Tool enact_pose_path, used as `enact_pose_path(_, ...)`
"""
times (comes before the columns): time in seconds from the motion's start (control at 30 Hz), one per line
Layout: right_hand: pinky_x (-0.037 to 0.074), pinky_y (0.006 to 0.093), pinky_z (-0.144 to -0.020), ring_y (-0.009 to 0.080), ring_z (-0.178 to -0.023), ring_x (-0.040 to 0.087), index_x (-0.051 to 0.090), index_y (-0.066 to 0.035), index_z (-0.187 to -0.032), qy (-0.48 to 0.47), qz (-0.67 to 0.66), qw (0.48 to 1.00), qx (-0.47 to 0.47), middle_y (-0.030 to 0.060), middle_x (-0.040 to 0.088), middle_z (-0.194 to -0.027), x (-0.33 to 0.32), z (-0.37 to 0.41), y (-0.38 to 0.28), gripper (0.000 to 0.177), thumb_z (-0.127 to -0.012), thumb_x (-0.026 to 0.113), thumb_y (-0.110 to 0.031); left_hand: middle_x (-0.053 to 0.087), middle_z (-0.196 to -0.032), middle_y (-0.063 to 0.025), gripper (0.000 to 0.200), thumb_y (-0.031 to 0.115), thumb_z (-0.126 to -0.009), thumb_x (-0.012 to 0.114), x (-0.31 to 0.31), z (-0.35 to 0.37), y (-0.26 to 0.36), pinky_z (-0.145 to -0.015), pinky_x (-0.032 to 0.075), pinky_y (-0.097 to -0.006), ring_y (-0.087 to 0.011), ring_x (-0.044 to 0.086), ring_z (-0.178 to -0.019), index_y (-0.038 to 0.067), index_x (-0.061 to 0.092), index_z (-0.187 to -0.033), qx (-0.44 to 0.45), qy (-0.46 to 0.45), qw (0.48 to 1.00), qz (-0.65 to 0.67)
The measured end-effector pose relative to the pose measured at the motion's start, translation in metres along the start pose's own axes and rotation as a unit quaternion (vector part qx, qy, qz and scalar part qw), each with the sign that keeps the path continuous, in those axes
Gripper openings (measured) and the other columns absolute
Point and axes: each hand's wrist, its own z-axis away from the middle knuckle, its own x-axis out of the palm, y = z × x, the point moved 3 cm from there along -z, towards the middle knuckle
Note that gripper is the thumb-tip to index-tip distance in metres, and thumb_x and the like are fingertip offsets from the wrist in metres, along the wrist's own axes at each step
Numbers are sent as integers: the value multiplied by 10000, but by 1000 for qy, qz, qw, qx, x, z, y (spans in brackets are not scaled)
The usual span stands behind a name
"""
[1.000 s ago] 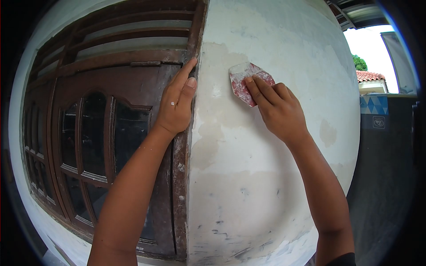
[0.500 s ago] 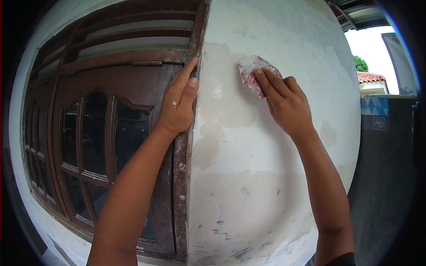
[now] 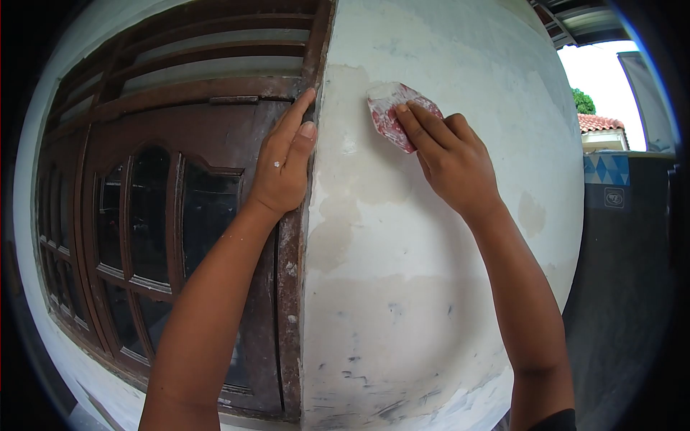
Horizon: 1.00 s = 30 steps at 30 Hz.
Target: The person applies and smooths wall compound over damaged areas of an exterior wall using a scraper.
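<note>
My right hand grips a flat, angular red scraper, smeared with white, by its lower right side. Fingers press on its face, while its far side lies against or very close to the wall. Beige patches and dark scuffs mark that white wall. To the left, my left hand rests on the edge of the brown wooden frame, holding nothing. Its fingers are stretched upward with the thumb apart, and a white speck sits on its back.
Left of the frame is a brown wooden shutter with dark glass panes, below horizontal slats. On the right stand a dark panel with a blue-patterned strip and, farther off, a red tiled roof.
My right hand has slid the scraper a little left and up along the wall. The left hand stays on the frame, shifted slightly left in view.
</note>
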Motion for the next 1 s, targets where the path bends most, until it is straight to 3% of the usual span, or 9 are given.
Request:
enact_pose_path(0.27, 548, 290, -833, 189, -822, 551, 683, -90, -1316, -9, -13, 999, -39, 15, 687, -1259, -2, 26, -5, 510, -809, 659, -44, 507, -1489, -288, 514, 244, -1077, 417, -1, -1, 2, -1198, 317, -413, -396, 459, -1422, -75, 458, -1478, -18, 2, 1000, 1)
enact_pose_path(0.43, 552, 307, -829, 193, -829, 551, 687, -81, -1311, -9, -11, 1000, 18, 6, 691, -1257, -5, 24, 8, 512, -803, 656, -28, 507, -1483, -300, 516, 239, -1072, 423, 1, 0, -1, -1201, 314, -422, -408, 459, -1418, -83, 455, -1474, -1, -1, 1000, -9)
enact_pose_path(0.7, 553, 288, -795, 194, -838, 553, 686, -100, -1317, -25, 10, 1000, 5, 6, 695, -1248, 5, 29, 7, 539, -787, 665, -5, 510, -1479, -301, 512, 227, -1069, 422, 1, 0, 2, -1202, 314, -418, -408, 463, -1415, -89, 456, -1470, -9, 0, 1000, 2)
enact_pose_path(1.0, 550, 297, -803, 196, -825, 554, 687, -98, -1317, 20, -6, 1000, 17, 9, 701, -1249, 9, 13, 6, 524, -800, 655, -14, 509, -1479, -305, 527, 254, -1075, 423, 0, -1, 3, -1201, 317, -416, -409, 466, -1413, -97, 455, -1467, -7, -5, 1000, -7)
